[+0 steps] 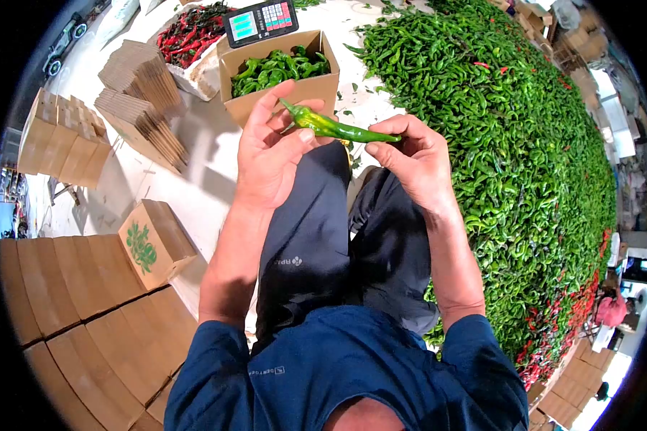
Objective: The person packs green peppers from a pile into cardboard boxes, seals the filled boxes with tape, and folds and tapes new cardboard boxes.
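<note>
A long green chili pepper, paler yellow-green near its stem, is stretched between my two hands above my knees. My left hand grips the stem end, thumb against the pepper and the index finger raised. At the other end, my right hand pinches the narrow tip between thumb and fingers. Just beyond my hands stands an open cardboard box holding green peppers. Behind that box sits a digital scale display with lit readouts and a keypad.
To my right spreads a huge heap of green peppers, with red ones along its edge. A white crate of red peppers stands at the back left. Flattened cartons and stacked boxes are on my left.
</note>
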Tool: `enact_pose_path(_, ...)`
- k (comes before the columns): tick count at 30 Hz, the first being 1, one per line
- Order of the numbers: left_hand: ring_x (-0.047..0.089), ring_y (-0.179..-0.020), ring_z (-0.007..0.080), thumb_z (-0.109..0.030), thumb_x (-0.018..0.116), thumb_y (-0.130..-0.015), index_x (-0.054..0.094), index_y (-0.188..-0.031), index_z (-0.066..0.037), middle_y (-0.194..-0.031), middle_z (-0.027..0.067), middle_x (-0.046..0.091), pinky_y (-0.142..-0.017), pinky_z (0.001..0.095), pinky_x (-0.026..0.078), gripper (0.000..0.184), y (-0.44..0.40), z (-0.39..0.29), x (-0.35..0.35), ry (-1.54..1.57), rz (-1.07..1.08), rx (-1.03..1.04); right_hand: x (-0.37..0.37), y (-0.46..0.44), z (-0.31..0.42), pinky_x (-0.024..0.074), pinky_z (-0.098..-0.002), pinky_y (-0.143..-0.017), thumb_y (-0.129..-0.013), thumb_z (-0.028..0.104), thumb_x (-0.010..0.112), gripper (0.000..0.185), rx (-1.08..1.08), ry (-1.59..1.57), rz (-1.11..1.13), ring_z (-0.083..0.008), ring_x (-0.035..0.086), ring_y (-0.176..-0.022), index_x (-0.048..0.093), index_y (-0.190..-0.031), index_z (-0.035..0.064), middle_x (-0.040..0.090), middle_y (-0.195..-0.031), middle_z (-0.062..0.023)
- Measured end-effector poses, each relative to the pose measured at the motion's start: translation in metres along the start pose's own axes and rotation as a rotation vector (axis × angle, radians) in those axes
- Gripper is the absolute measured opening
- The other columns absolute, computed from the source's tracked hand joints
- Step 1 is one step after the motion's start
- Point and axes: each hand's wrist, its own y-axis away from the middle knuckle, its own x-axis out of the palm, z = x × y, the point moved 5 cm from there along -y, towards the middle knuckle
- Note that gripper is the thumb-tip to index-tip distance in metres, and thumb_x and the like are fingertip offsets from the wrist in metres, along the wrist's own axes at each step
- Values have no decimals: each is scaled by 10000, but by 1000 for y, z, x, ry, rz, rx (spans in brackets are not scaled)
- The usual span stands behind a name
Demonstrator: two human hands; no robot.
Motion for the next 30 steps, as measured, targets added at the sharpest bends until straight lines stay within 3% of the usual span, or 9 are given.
enact_pose_path(7,647,-1120,334,83,540,-906,415,-1445,-29,-1224,192,635,-971,456,537,565,15,1,-26,-43,-134,77,11,19,-16,477,-204,-692,-872,17,751,203,51,-73,-26,-43,574,-761,692,-1066,15,655,-845,29)
enact_pose_path(11,648,-1080,253,32,589,-915,443,-1437,-18,-1233,177,633,-948,376,528,544,40,-21,-95,-263,-519,211,-10,34,-53,484,-217,-692,-910,50,708,187,164,93,-177,-60,581,-762,671,-1081,-15,655,-849,2)
enact_pose_path(14,649,-1027,192,-10,640,-908,451,-1433,-3,-1186,156,661,-917,313,510,559,84,-11,-165,-748,-765,63,-23,41,-68,482,-221,-686,-940,66,669,158,169,119,-234,-67,575,-737,671,-1074,-18,650,-841,-2)
enact_pose_path(18,684,-853,204,-138,750,-823,516,-1379,-6,-958,130,721,-786,345,546,618,183,79,-289,-1227,-558,-533,-31,42,-73,485,-229,-717,-944,89,666,171,212,297,-245,-70,578,-770,676,-1077,-17,655,-855,1)
enact_pose_path(19,699,-835,233,-215,792,-761,563,-1350,-45,-932,140,726,-768,366,559,654,213,99,-301,-1288,-537,-574,-33,43,-74,485,-230,-724,-943,96,669,178,224,363,-244,-70,579,-778,677,-1079,-17,657,-858,1)
enact_pose_path(21,717,-916,284,-281,817,-733,486,-1426,-34,-988,173,739,-843,390,565,806,277,157,-335,-1234,-438,-984,-33,45,-75,490,-240,-752,-934,114,681,202,258,427,-225,-76,592,-817,681,-1086,-19,682,-887,-21)
enact_pose_path(23,648,-1147,363,-403,815,-758,300,-1528,-5,-1221,262,661,-993,417,510,1008,330,207,-357,-1437,-146,-975,-31,44,-71,493,-245,-757,-930,118,685,209,264,490,-210,-78,597,-828,680,-1088,-20,692,-899,-31)
enact_pose_path(28,626,-1174,383,-452,758,-831,423,-1453,8,-1249,274,639,-1014,429,492,843,259,163,-331,-1283,-355,-840,-28,-3,-57,506,-260,-735,-923,115,683,202,320,642,-34,-92,611,-790,684,-1069,-24,700,-872,-50)
enact_pose_path(30,690,-1033,359,-482,677,-891,523,-1374,19,-1136,241,697,-925,432,526,712,181,116,-317,-1262,-492,-701,-26,-50,-54,524,-308,-725,-921,198,683,304,278,781,44,-162,655,-764,665,-1124,-28,706,-849,-118)
